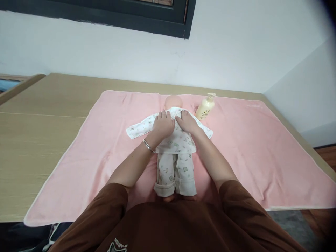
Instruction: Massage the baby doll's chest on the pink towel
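Observation:
A baby doll (173, 101) lies lengthwise on a pink blanket, its bald head away from me and its feet close to my body. It wears a white printed shirt (174, 144) with the sleeves spread out to both sides, and matching pants (185, 171) rolled up at the cuffs. My left hand (164, 123), a silver bangle on its wrist, rests with flattened fingers on the upper left of the shirt. Opposite it, my right hand (187, 122) lies on the upper right near the collar, thumb apart from the fingers. Both palms hide parts of the shirt.
Just right of the doll's head stands a cream pump bottle (205, 107). The pink blanket (252, 147) covers much of the wooden table (39, 140). Behind the table rises a white wall (126, 56) with a dark window frame (157, 21).

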### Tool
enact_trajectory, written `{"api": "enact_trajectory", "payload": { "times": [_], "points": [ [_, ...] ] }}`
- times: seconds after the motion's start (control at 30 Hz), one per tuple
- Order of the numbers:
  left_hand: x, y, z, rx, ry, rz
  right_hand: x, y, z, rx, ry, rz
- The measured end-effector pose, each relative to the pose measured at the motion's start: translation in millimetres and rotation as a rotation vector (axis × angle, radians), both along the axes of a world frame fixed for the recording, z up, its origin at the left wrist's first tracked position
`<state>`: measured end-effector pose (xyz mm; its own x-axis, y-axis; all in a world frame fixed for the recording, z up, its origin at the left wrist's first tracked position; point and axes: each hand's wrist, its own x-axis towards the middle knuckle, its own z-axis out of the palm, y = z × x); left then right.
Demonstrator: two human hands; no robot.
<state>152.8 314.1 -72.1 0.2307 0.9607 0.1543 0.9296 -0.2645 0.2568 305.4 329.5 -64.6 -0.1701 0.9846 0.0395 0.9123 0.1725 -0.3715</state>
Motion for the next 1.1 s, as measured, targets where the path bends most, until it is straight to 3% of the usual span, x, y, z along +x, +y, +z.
{"api": "enact_trajectory", "payload": {
  "times": [0.1,0.27,0.57,0.73,1.1],
  "points": [
    [2,-2,-4.3,0.024,-0.036,-0.027,5,8,-6.7,-0.004,0.016,-0.032],
    [-3,14,-5.1,0.009,-0.103,-0.038,-2,-2,-5.9,0.045,-0.100,-0.034],
    [-10,30,-0.1,-0.052,-0.137,-0.014,-19,-31,12.1,0.116,-0.259,-0.068],
    [-11,31,-1.6,-0.050,-0.166,0.007,-29,-49,24.7,0.075,-0.308,-0.079],
    [-11,24,2.5,0.016,-0.058,-0.001,-12,-21,16.0,0.047,-0.146,-0.029]
  ]
}}
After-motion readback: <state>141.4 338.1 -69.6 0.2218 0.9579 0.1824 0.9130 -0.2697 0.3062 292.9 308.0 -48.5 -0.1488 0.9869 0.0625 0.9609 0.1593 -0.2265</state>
